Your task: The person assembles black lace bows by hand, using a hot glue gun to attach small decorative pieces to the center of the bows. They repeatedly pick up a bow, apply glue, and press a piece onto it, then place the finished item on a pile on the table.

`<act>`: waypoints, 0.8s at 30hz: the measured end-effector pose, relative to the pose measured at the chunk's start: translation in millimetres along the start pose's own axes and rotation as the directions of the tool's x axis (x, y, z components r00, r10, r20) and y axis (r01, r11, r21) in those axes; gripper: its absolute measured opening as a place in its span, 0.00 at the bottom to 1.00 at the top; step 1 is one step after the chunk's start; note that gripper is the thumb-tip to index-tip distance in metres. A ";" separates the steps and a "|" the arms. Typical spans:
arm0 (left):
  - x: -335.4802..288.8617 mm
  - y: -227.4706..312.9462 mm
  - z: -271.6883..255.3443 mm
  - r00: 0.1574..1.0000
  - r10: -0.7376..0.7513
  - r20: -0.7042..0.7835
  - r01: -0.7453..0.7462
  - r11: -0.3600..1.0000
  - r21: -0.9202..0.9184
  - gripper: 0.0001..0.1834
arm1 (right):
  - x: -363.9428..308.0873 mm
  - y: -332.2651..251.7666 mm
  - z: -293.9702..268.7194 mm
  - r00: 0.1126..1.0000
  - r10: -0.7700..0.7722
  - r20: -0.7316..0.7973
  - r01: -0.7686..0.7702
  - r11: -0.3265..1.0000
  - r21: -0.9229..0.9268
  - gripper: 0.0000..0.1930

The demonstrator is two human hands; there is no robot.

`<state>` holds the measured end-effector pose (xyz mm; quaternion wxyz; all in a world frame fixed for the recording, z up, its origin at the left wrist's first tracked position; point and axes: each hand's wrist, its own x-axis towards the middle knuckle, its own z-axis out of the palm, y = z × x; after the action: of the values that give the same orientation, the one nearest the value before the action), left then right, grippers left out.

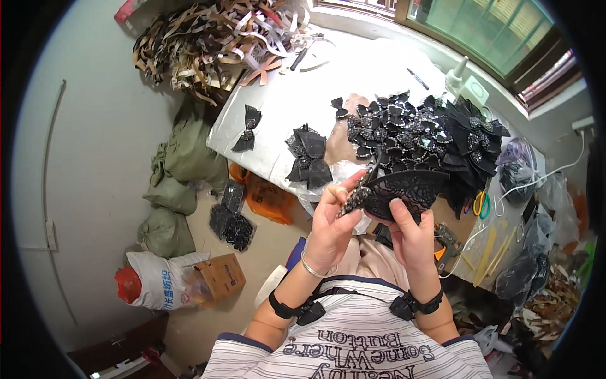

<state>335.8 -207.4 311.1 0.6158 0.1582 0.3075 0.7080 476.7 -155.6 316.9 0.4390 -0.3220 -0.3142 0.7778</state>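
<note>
In front of my chest, both hands hold a black lace bow [407, 188] with a sparkling beaded piece [358, 197] at its left side. My left hand [327, 226] pinches the beaded part between thumb and fingers. The lace loop is gripped by my right hand [411, 235], thumb on top and fingers mostly hidden beneath. Just beyond lies a heap of beaded black bows [398, 131], with larger black bows [475, 134] to its right. A small stack of black mesh bows [307, 158] and one single black bow [247, 128] rest farther left on the white tabletop [271, 101].
Scissors [482, 205] with coloured handles lie on the right. A white nozzle bottle [457, 72] stands by the window, near a pen [417, 79]. Material strips [202, 47] pile up at far left. Green sacks [186, 155] and a cardboard box [222, 278] sit on the floor.
</note>
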 end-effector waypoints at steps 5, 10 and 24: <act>-1.8 11.3 14.1 0.994 -0.088 0.067 0.085 0.995 0.046 0.44 | -26.4 -11.4 -9.7 0.994 -0.102 -0.032 0.101 0.995 -0.028 0.11; 1.0 14.8 21.5 0.933 -0.261 0.248 0.144 0.902 0.408 0.57 | -35.8 -36.3 -17.7 0.772 -0.421 0.475 0.633 0.459 -0.623 0.17; -0.9 -6.9 34.9 0.989 -0.025 0.143 -0.066 0.801 0.595 0.33 | -60.8 -47.1 -68.8 0.991 -0.102 -0.091 0.090 0.988 -0.127 0.11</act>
<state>362.3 -199.6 333.5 0.5471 0.3980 0.4684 0.5683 577.5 -175.6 326.0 0.4699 -0.3704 -0.3548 0.7184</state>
